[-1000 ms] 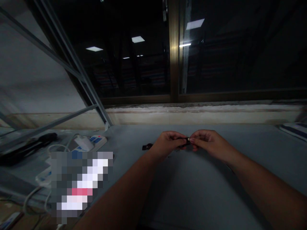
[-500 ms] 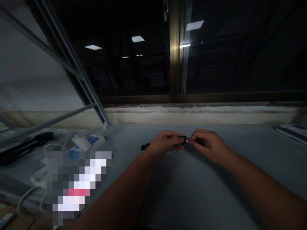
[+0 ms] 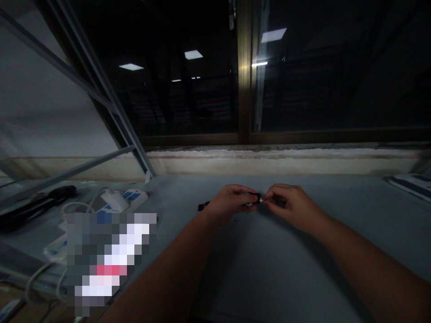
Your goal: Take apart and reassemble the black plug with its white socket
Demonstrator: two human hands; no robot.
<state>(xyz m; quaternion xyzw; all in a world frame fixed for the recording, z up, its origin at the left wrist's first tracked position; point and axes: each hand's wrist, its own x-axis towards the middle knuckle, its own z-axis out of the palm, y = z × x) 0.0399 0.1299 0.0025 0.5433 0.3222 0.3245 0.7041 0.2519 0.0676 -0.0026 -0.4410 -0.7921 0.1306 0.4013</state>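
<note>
Near the middle of the grey table (image 3: 269, 260), my left hand (image 3: 232, 202) is closed around a small black object (image 3: 258, 198). A small pale piece (image 3: 261, 201) shows at that object's right end. My right hand (image 3: 286, 202) pinches at this end with thumb and forefinger; what lies between the fingertips is too small and dim to name. A dark strip-like piece (image 3: 203, 206) sticks out to the left behind my left hand; whether it joins the held object is hidden.
On the left are a white power strip (image 3: 136, 196) with a plug, cables, a long black item (image 3: 60, 194) and a blurred-out patch. A metal frame (image 3: 126, 130) rises there. A flat pale item (image 3: 412, 185) lies at the far right; a window stands behind.
My right hand's fingertips have shifted slightly at the black object's end, and the object has tilted a little. Both hands keep nearly the same place.
</note>
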